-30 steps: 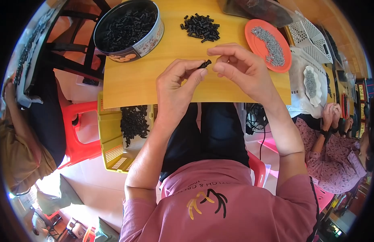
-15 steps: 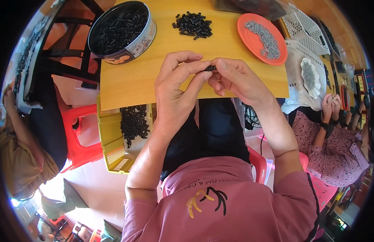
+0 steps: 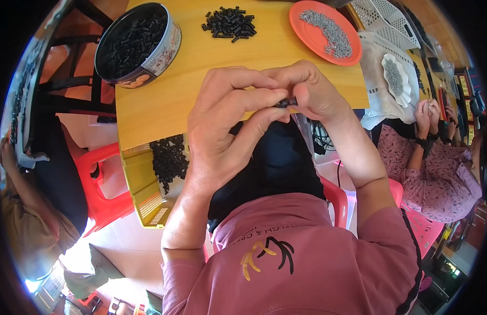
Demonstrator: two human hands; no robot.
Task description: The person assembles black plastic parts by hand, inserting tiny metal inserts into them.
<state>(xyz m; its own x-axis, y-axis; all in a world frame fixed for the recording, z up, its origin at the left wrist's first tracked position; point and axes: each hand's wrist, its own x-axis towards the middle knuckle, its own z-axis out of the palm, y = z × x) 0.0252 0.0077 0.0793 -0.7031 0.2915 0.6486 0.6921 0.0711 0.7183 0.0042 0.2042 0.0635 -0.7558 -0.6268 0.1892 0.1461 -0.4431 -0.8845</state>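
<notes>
A small black cylindrical plastic piece [image 3: 286, 103] is pinched between my two hands, just above the table's near edge. My left hand [image 3: 225, 118] grips one end with thumb and forefinger. The other end is in my right hand [image 3: 319, 94], its thumb bent over the piece and its other fingers partly hidden. Past my hands lies a loose pile of similar black pieces [image 3: 228, 24]. On the left stands a round tin [image 3: 167, 55] full of black pieces. A red plate [image 3: 306, 41] on the right carries many small grey metal parts [image 3: 335, 39], perhaps screws.
A yellow crate [image 3: 135, 184] with black pieces sits below the table edge at left, near a red stool [image 3: 104, 194]. At right are a white cloth [image 3: 372, 58], a scalloped white dish [image 3: 406, 97] and a perforated white basket [image 3: 385, 23]. Other people sit on both sides.
The view has shifted, so the table things appear farther left and up. My hands have drawn slightly nearer my body with the black piece, and my right fingers have curled more around it.
</notes>
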